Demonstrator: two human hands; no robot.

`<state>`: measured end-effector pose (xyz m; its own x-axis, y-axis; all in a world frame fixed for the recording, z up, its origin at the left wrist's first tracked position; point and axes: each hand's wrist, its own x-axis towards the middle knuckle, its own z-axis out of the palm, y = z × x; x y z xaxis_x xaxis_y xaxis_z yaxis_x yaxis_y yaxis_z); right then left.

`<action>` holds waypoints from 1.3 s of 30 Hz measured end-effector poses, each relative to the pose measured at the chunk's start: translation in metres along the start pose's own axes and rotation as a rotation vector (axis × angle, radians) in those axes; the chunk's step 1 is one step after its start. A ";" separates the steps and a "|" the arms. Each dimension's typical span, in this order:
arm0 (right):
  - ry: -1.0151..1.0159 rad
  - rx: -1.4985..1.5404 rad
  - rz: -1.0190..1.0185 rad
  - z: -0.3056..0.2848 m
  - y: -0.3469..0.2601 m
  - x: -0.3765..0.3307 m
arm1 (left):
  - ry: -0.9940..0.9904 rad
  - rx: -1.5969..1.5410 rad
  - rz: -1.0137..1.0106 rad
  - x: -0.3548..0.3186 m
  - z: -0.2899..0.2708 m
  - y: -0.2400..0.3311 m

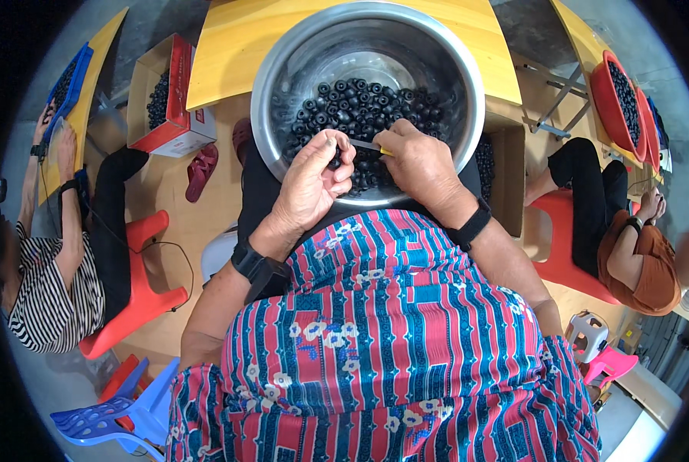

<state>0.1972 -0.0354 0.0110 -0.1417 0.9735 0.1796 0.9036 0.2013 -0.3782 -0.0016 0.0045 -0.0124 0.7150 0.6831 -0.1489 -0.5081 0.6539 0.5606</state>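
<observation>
Head view: small round dark berries (pixel 364 104).

Head cam, fisheye, looks straight down, close.

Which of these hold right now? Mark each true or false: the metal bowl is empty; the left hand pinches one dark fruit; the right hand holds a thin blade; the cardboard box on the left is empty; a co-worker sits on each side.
1. The metal bowl is empty. False: it holds many dark round fruits.
2. The left hand pinches one dark fruit. True.
3. The right hand holds a thin blade. True.
4. The cardboard box on the left is empty. False: dark fruits lie inside.
5. A co-worker sits on each side. True.
</observation>
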 end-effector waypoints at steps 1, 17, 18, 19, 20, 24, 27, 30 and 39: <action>-0.001 -0.026 -0.016 0.001 -0.001 0.000 | 0.000 0.000 0.001 0.000 0.000 0.000; 0.032 -0.108 0.006 0.006 -0.002 0.004 | -0.005 0.144 -0.004 0.003 0.005 0.000; 0.018 -0.108 0.012 0.005 -0.002 0.004 | -0.001 0.148 -0.006 0.002 0.005 0.000; 0.004 -0.107 0.019 0.005 -0.002 0.004 | -0.001 0.149 -0.007 0.002 0.005 0.000; 0.004 -0.107 0.019 0.004 -0.001 0.004 | -0.001 0.149 -0.007 0.002 0.005 0.000; 0.044 -0.044 0.016 -0.004 0.003 0.004 | 0.008 0.163 -0.003 0.001 0.005 0.000; 0.038 -0.025 0.021 -0.005 0.002 0.002 | 0.013 0.160 -0.008 0.002 0.005 -0.001; -0.035 -0.036 0.040 -0.004 -0.007 0.000 | 0.021 0.153 -0.014 0.002 0.005 -0.001; -0.171 0.066 0.127 0.000 0.002 0.004 | 0.017 0.136 -0.013 0.001 0.005 0.000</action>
<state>0.1983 -0.0313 0.0112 -0.0996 0.9946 -0.0275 0.8908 0.0768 -0.4478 0.0023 0.0034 -0.0085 0.7120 0.6813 -0.1703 -0.4284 0.6135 0.6634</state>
